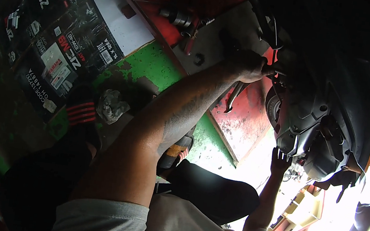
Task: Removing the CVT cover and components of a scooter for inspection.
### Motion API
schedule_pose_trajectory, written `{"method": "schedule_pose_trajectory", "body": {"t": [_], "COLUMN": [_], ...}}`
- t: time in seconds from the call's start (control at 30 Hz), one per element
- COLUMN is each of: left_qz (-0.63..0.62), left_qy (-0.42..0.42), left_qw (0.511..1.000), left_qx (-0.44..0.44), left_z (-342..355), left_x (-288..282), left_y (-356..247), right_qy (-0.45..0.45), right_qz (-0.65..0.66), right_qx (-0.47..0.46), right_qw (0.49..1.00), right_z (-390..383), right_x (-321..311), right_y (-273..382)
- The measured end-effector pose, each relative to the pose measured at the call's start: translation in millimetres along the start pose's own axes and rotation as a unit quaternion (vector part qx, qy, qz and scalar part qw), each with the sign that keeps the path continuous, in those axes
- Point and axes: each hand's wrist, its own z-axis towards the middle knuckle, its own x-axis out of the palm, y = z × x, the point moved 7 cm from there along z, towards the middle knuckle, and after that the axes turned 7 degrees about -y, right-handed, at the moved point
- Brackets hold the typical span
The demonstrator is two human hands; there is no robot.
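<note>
A dark motorcycle [306, 117] with an orange stripe fills the right side. My left arm reaches across to its shadowed underside. There my left hand [251, 67] is closed at a small dark part beside the frame; its fingertips are lost in shadow, so what it grips cannot be made out. Lower down, my right hand [280, 162] reaches up with its fingers stretched and apart, their tips against the bottom edge of a dark cover [291, 141]. A curved metal lever [233, 96] hangs below my left wrist.
Flattened printed cardboard [58, 47] covers the left floor. A crumpled clear plastic piece [112, 106] lies near my foot. On the red platform [234, 131] stands the motorcycle; a ribbed metal cylinder [177, 17] and a red-handled tool [189, 45] lie farther back. Shelving [303, 208] appears in bright light.
</note>
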Motion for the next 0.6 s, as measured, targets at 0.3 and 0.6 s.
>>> {"method": "schedule_pose_trajectory", "body": {"t": [0.3,0.6], "left_qz": [-0.034,0.049], "left_qy": [0.031,0.150], "left_qw": [0.994,0.986], "left_qx": [0.100,0.043], "left_z": [15,20], "left_x": [5,34], "left_y": [-14,-27], "right_qy": [0.232,0.229], "right_qz": [-0.025,-0.223], "right_qx": [-0.031,-0.200], "right_qw": [0.972,0.926], "right_z": [12,16], "right_x": [47,38], "right_y": [3,21]}}
